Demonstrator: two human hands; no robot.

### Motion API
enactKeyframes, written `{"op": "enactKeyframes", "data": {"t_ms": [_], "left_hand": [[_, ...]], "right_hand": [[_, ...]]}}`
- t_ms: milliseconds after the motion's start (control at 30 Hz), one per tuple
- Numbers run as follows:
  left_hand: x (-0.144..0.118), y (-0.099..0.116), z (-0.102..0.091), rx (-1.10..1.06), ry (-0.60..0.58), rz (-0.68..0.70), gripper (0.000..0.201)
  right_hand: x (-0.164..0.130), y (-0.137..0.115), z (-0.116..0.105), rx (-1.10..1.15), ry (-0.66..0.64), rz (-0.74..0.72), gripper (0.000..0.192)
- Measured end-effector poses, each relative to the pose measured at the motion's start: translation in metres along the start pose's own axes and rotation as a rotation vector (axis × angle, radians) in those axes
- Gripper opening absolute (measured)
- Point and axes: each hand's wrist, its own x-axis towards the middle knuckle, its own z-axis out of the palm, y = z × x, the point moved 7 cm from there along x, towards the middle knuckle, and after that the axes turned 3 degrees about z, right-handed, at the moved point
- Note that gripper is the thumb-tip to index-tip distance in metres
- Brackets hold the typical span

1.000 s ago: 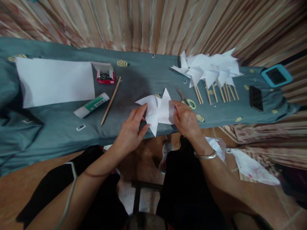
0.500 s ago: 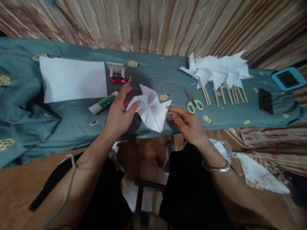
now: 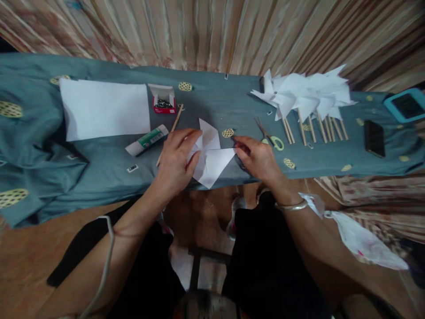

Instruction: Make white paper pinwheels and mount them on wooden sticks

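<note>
A white paper pinwheel [image 3: 217, 164] lies near the table's front edge, its blades partly folded in. My left hand [image 3: 177, 157] grips its left side, with thumb and fingers over the paper near the centre. My right hand [image 3: 257, 157] pinches the tip of the right-hand blade between thumb and forefinger. A thin wooden stick [image 3: 177, 118] lies on the cloth, partly hidden behind my left hand. Left of that hand sits a green and white glue tube [image 3: 148, 139]. An open red and white box [image 3: 164, 103] of small dark metal pieces stands behind it.
White paper sheets [image 3: 106, 110] lie at the left. Green-handled scissors [image 3: 270, 135] rest right of centre. Several finished pinwheels on sticks [image 3: 302, 97] are piled at the back right. A dark phone [image 3: 374, 138] and a blue-framed device [image 3: 405, 105] lie at the far right.
My left hand has moved right over the pinwheel, and the stick beside it now shows more. My right hand has closed on the right blade's tip. The pinwheel has turned slightly.
</note>
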Motion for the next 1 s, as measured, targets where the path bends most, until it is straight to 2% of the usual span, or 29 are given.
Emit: {"op": "enactKeyframes", "data": {"t_ms": [100,167,267,333,500,600,800,1000], "left_hand": [[-0.003,0.003,0.003,-0.005,-0.031,0.006,0.035],[-0.004,0.004,0.003,-0.008,-0.045,0.006,0.032],[-0.007,0.008,0.002,-0.038,-0.081,0.035,0.025],[-0.01,0.012,0.004,-0.067,-0.121,0.064,0.024],[-0.021,0.018,0.008,-0.071,-0.204,0.077,0.025],[-0.026,0.019,0.011,-0.074,-0.247,0.063,0.025],[-0.029,0.024,0.012,-0.092,-0.277,0.09,0.024],[-0.029,0.027,0.013,-0.064,-0.225,0.123,0.024]], "right_hand": [[-0.013,0.007,-0.003,0.042,-0.059,0.055,0.031],[-0.021,0.01,-0.008,0.034,-0.05,0.058,0.03],[-0.03,0.002,-0.022,-0.055,0.074,-0.031,0.03],[-0.038,-0.014,-0.024,-0.075,0.102,-0.133,0.029],[-0.058,-0.057,0.0,0.014,-0.085,-0.33,0.031],[-0.062,-0.069,0.013,0.012,-0.125,-0.376,0.026],[-0.056,-0.063,0.016,0.135,-0.123,-0.302,0.022],[-0.044,-0.051,0.016,0.324,-0.096,-0.134,0.017]]}}
